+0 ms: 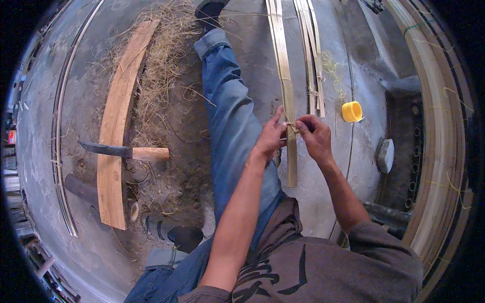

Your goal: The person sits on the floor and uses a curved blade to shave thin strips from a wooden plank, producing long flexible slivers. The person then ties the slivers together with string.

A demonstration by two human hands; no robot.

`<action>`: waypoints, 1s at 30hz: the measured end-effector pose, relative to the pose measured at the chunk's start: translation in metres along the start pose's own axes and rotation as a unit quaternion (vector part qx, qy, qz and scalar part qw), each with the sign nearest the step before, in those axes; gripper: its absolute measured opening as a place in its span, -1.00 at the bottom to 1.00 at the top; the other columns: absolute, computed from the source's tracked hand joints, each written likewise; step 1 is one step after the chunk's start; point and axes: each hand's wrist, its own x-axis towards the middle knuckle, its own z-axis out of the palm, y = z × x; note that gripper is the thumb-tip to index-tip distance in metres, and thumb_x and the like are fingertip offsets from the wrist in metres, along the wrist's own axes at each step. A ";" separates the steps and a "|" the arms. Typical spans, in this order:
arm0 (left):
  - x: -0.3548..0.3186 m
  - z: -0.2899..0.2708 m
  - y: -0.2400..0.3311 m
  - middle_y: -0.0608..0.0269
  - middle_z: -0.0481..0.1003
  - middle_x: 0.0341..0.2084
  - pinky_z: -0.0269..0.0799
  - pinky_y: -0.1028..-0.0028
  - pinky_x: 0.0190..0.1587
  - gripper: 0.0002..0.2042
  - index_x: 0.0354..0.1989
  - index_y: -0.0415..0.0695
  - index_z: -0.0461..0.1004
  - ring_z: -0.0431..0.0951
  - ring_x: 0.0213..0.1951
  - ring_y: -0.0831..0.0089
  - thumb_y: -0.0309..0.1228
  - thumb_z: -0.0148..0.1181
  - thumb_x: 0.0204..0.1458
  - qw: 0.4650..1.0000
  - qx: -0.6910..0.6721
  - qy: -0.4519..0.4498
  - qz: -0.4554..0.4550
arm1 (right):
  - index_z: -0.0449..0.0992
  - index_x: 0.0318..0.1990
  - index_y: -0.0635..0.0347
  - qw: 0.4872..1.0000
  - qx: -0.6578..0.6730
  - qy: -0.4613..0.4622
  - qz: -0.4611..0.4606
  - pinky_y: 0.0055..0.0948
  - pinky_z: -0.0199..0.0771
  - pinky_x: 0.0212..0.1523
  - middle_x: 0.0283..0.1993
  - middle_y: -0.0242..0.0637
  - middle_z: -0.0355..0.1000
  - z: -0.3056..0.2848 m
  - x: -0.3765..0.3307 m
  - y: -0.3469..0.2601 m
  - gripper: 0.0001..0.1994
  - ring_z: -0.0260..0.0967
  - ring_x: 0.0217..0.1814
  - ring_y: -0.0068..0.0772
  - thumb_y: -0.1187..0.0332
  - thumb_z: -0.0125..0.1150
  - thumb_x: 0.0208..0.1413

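Note:
A narrow bundle of pale bamboo strips (pixel 284 70) runs away from my lap, its near end lying beside my right thigh. My left hand (pixel 269 136) is closed on the bundle's left side, thumb and fingers close to a thin tie (pixel 290 124) wrapped around the strips. From the right, my right hand (pixel 316 137) pinches that tie between thumb and forefinger, touching the bundle. The tie's ends are partly hidden by my fingers. Farther right lies a second group of strips (pixel 306 55), bound with a tie near its near end.
A yellow roll of twine (pixel 352 111) stands right, loose strands trailing behind it. To my left a knife (pixel 121 151) with a wooden handle lies across a wooden plank (pixel 116 121), beside a heap of shavings (pixel 164 76). Long bundled strips (pixel 434 126) line the far right.

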 end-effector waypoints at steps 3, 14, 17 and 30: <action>0.004 -0.003 -0.007 0.34 0.46 -0.32 0.42 0.48 -0.31 -0.62 0.18 0.05 0.21 0.44 -0.30 0.55 -0.39 -0.10 0.15 0.986 0.098 0.008 0.136 | 0.46 -0.33 0.28 0.996 0.077 -0.036 0.037 -0.56 0.37 -0.41 -0.44 -0.34 0.47 -0.001 0.008 0.011 -0.85 0.38 -0.43 -0.61 0.38 0.21 0.03; 0.000 0.001 -0.003 0.41 0.40 -0.51 0.30 0.61 -0.49 -0.81 -0.32 -0.16 0.44 0.35 -0.47 0.66 -0.28 0.05 0.10 0.987 0.105 0.039 0.119 | 0.43 -0.34 0.27 0.992 0.068 -0.103 0.007 -0.61 0.37 -0.36 -0.43 -0.37 0.45 -0.001 0.009 0.019 -0.87 0.37 -0.39 -0.63 0.46 0.23 -0.02; 0.005 -0.005 -0.008 0.40 0.40 -0.47 0.32 0.59 -0.47 -0.81 -0.29 -0.14 0.42 0.37 -0.45 0.64 -0.27 0.04 0.11 0.986 0.119 0.030 0.115 | 0.46 -0.35 0.27 0.999 -0.014 -0.037 0.004 -0.58 0.38 -0.38 -0.45 -0.35 0.45 0.005 0.002 0.012 -0.89 0.38 -0.41 -0.62 0.46 0.22 -0.03; 0.004 -0.008 -0.001 0.34 0.44 -0.30 0.46 0.43 -0.33 -0.64 0.13 0.01 0.22 0.48 -0.31 0.48 -0.32 -0.04 0.15 0.995 -0.088 -0.039 0.025 | 0.48 -0.44 0.21 0.958 -0.220 0.070 -0.170 -0.39 0.38 -0.39 -0.50 -0.29 0.41 0.008 -0.006 -0.004 -0.92 0.38 -0.46 -0.33 0.47 0.24 -0.14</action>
